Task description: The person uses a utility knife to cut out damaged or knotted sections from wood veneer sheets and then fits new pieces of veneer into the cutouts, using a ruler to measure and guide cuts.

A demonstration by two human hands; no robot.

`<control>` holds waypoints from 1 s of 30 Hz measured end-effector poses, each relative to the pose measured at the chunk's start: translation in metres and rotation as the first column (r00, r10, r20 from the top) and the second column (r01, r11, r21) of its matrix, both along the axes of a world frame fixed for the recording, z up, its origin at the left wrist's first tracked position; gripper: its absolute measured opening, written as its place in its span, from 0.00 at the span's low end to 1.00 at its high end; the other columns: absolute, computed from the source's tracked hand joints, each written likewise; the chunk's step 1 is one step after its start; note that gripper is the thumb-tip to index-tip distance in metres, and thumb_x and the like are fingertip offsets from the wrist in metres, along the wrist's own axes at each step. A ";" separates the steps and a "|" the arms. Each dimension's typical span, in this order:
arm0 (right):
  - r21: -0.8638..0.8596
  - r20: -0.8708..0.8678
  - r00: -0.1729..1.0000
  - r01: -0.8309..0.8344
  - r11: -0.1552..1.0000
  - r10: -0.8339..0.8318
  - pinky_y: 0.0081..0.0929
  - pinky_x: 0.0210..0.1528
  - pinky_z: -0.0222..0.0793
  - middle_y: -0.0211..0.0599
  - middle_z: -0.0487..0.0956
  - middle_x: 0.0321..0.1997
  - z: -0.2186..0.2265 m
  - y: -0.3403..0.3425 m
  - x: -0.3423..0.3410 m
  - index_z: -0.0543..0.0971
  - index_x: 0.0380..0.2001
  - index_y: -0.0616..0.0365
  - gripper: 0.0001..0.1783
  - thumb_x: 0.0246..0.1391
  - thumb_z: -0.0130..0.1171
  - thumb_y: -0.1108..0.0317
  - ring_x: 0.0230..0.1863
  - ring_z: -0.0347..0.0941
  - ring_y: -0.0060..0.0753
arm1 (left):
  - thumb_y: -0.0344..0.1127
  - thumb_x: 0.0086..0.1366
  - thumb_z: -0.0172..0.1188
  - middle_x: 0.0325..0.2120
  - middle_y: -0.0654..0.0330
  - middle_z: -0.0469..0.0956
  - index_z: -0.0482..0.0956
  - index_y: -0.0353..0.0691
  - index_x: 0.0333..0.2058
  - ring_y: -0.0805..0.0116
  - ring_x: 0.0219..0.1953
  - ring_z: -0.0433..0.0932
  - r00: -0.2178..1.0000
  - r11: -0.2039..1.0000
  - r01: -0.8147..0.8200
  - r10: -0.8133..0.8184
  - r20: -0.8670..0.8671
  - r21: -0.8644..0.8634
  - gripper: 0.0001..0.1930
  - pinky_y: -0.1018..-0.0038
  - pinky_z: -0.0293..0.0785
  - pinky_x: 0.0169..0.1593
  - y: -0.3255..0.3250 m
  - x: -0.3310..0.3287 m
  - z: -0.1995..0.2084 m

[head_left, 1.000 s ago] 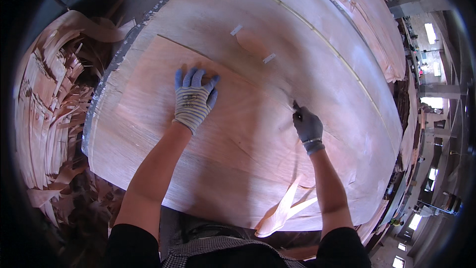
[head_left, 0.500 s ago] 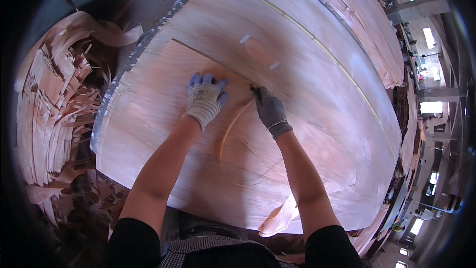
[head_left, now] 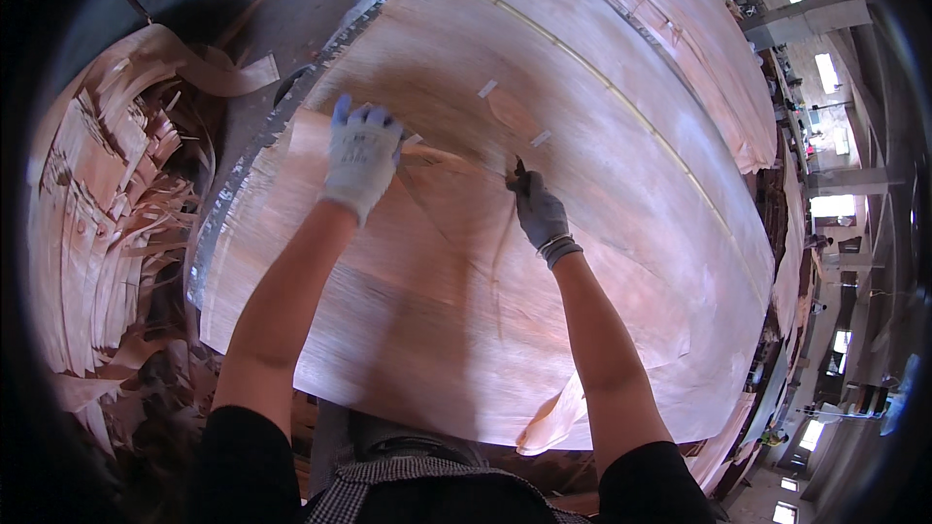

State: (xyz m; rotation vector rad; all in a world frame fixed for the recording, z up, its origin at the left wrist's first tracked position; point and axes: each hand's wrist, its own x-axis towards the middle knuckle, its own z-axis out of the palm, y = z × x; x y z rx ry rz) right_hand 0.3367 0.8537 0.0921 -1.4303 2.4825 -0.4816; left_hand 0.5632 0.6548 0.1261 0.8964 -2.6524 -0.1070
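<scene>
My left hand (head_left: 362, 157), in a white glove with bluish fingertips, lies spread over the far edge of a loose, pinkish veneer piece (head_left: 320, 223). That edge looks slightly raised and curled beside the thumb. My right hand (head_left: 542, 213), in a grey glove, is closed around a small dark knife (head_left: 518, 170), its tip pointing away from me. The knife is over the large wood veneer sheet (head_left: 621, 194); I cannot tell whether it touches. A leaf-shaped patch (head_left: 515, 116) with pale tape at both ends lies just beyond it.
A long thin strip (head_left: 582, 73) crosses the sheet's far part. At the left stands a heap of torn veneer scraps (head_left: 102, 223). A folded veneer offcut (head_left: 551, 422) hangs at the near edge. More veneer sheets (head_left: 699, 58) lie beyond, at the far right.
My left hand has moved left and slightly away. The loose veneer piece's far edge has shifted left and nearer to me. My right hand with the knife has moved slightly right.
</scene>
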 end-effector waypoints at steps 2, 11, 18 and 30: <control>-0.004 0.032 0.999 0.036 0.999 -0.036 0.53 0.29 0.67 0.50 0.78 0.28 -0.006 0.000 -0.003 0.65 0.41 0.52 0.09 0.58 0.44 0.63 0.30 0.73 0.60 | 0.35 0.54 0.58 0.32 0.60 0.74 0.76 0.45 0.28 0.57 0.42 0.71 0.998 0.999 0.037 -0.038 -0.050 -0.021 0.03 0.59 0.60 0.55 0.028 0.028 -0.011; -0.154 0.212 0.974 0.109 0.982 -0.075 0.47 0.29 0.68 0.49 0.76 0.26 -0.003 0.007 0.000 0.66 0.39 0.56 0.10 0.59 0.46 0.62 0.27 0.74 0.56 | 0.38 0.54 0.58 0.37 0.56 0.74 0.74 0.43 0.36 0.57 0.44 0.71 0.984 0.874 -0.020 -0.069 0.164 0.485 0.11 0.62 0.65 0.50 0.098 0.070 -0.020; -0.050 0.416 0.905 0.125 0.991 -0.093 0.42 0.29 0.69 0.55 0.75 0.36 -0.006 0.004 -0.009 0.68 0.37 0.60 0.11 0.59 0.47 0.62 0.33 0.75 0.48 | 0.44 0.50 0.62 0.47 0.54 0.71 0.72 0.44 0.48 0.57 0.51 0.69 0.994 0.987 -0.046 0.061 0.094 -0.156 0.25 0.46 0.42 0.64 0.051 0.097 -0.022; -0.250 0.498 0.773 0.563 0.788 -0.394 0.18 0.26 0.68 0.29 0.76 0.30 0.061 0.371 0.027 0.75 0.33 0.56 0.06 0.54 0.49 0.76 0.26 0.71 0.18 | 0.28 0.54 0.58 0.30 0.54 0.77 0.75 0.38 0.35 0.57 0.34 0.75 0.984 0.870 -0.149 0.178 -0.018 0.469 0.09 0.68 0.71 0.43 0.202 0.196 0.067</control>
